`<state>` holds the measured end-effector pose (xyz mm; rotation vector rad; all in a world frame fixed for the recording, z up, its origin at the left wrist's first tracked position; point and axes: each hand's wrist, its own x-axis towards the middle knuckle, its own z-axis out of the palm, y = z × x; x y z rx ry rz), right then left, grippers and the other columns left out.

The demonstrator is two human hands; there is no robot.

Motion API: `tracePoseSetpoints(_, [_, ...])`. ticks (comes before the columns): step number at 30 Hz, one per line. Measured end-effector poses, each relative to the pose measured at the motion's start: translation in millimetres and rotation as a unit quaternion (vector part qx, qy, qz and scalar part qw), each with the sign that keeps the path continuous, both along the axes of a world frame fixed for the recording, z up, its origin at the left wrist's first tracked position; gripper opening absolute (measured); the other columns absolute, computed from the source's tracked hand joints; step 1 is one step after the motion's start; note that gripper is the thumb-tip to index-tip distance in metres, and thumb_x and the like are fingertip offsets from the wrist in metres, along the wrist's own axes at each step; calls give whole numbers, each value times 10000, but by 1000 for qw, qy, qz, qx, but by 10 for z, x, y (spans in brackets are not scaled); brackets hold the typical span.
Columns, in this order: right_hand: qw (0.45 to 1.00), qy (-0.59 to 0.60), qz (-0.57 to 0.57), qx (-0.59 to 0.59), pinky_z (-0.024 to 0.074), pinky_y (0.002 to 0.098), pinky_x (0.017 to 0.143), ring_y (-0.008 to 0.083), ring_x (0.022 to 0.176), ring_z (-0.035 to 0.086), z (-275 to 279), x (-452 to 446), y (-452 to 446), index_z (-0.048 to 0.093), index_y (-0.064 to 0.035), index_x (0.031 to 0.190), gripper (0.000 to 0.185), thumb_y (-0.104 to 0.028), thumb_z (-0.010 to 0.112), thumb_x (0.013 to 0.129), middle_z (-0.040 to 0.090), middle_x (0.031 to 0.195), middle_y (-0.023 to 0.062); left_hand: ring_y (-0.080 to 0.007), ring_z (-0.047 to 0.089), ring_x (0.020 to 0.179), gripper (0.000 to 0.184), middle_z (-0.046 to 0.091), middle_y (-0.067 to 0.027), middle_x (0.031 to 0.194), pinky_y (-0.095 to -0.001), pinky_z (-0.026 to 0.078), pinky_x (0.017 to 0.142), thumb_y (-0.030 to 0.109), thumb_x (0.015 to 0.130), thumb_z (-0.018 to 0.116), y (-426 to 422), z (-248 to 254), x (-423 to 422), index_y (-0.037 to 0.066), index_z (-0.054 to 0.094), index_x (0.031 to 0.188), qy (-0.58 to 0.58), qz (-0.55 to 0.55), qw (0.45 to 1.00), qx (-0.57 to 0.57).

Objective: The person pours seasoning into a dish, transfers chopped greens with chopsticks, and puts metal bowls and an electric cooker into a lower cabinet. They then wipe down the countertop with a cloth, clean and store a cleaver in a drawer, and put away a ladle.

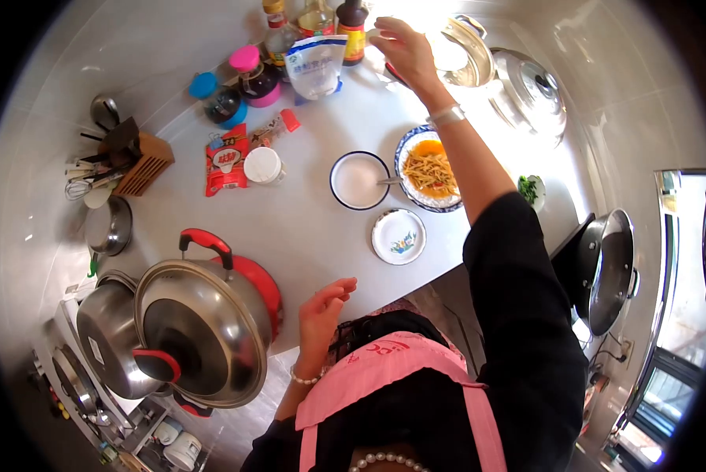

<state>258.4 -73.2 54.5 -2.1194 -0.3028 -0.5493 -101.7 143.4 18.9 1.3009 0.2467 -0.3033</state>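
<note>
My right hand (pixel 406 53) reaches over the back of the counter, fingers apart and slightly bent. Just under its palm shows a small dark-and-red piece, mostly hidden in the glare. My left hand (pixel 324 308) hovers at the counter's front edge, fingers loosely bent with nothing in them. Between the hands are a blue-rimmed bowl (pixel 353 185) of whitish contents with a spoon (pixel 390 181) in it, and a small flower-patterned plate (pixel 400 242). Below my right forearm sits a blue-patterned plate (pixel 406 143) of shredded yellow food (pixel 430 170) in orange liquid.
A large lidded steel pot (pixel 203 315) stands at left. Seasoning bottles (pixel 353 35) and a white bag (pixel 316 69) line the back, with a red packet (pixel 227 160) and white-lidded tub (pixel 263 165) nearer. At right are a domed lid (pixel 530 86), chopped greens (pixel 527 189) and a wok (pixel 609 271).
</note>
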Motion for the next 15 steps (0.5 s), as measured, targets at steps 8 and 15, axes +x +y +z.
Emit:
tracePoseSetpoints(8, [878, 435, 63, 189, 451, 188, 535, 52, 634, 533, -23, -2879, -438, 614, -35, 995, 166, -118, 558, 862, 594, 746, 3, -210, 601, 923, 208, 618, -140, 1016, -304, 482, 796, -46, 813, 441, -119, -118, 166, -41, 575, 972, -9, -76, 995, 68])
tracePoseSetpoints(15, [846, 449, -196, 211, 376, 198, 384, 74, 441, 512, -910, -3695, -500, 584, -13, 930, 169, -161, 571, 848, 556, 580, 28, -141, 611, 844, 245, 631, -66, 936, -239, 474, 727, -18, 787, 466, -241, -255, 149, -18, 613, 982, 0, -129, 990, 61])
